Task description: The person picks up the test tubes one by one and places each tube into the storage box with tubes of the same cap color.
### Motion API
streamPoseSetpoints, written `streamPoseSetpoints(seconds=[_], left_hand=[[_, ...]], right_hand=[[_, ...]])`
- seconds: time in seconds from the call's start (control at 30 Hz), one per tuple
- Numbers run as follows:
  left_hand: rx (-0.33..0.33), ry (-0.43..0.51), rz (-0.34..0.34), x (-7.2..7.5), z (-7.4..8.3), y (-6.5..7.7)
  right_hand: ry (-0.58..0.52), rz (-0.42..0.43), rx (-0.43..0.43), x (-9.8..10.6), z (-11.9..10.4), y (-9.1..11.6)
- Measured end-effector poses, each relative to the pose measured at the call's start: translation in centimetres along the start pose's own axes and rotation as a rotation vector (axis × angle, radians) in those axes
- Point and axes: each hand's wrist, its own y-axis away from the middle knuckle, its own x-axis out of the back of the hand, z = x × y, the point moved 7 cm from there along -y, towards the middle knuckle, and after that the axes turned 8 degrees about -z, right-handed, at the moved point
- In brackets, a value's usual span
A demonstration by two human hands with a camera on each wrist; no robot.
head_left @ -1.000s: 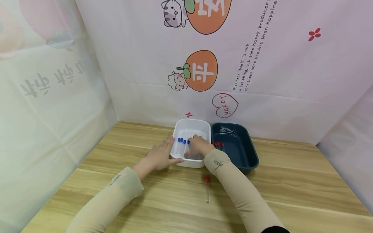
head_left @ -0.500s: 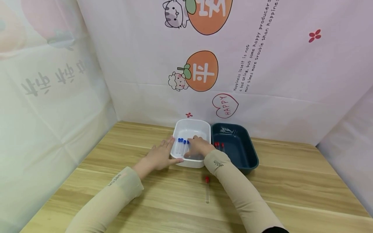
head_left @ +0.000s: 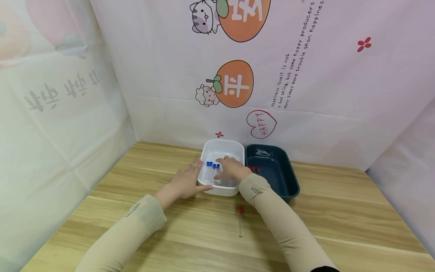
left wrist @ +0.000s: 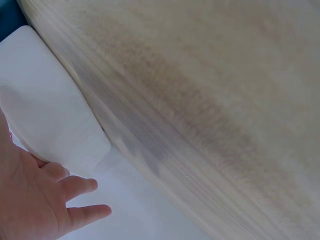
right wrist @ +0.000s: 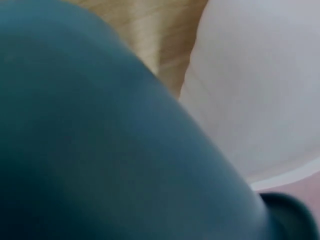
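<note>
My left hand (head_left: 185,184) rests against the near left side of a white plastic bin (head_left: 222,192), fingers straight and thumb along the front rim. The left wrist view shows the fingers of this hand (left wrist: 35,200) spread beside the bin's outer wall (left wrist: 50,95). My right hand (head_left: 230,169) reaches inside the bin, thumb and index finger parted. Just left of its fingertips lie several clear tubes with blue caps (head_left: 214,166), side by side. No tube shows between its fingers, though its palm side is partly hidden. The right wrist view shows no part of this hand.
A dark teal bin (head_left: 276,173) touches the white bin's right side and holds tubes with red caps (head_left: 252,168), partly behind my right wrist. Another red-capped tube (head_left: 240,223) lies on the wooden table (head_left: 197,234) in front. A printed cloth (head_left: 163,75) hangs behind.
The right thumb and index finger have spread apart from the rightmost blue-capped tube, whose cap now shows more fully. My left hand has stayed against the white bin.
</note>
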Motion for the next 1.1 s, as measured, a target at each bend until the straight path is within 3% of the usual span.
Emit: streamPoseSetpoints(seconds=[1.1], left_hand=[[0.007, -0.016, -0.007, 0.1, 0.4, 0.2]], right_hand=[[-0.059, 0.171, 0.143, 1.5, -0.3, 3.8]])
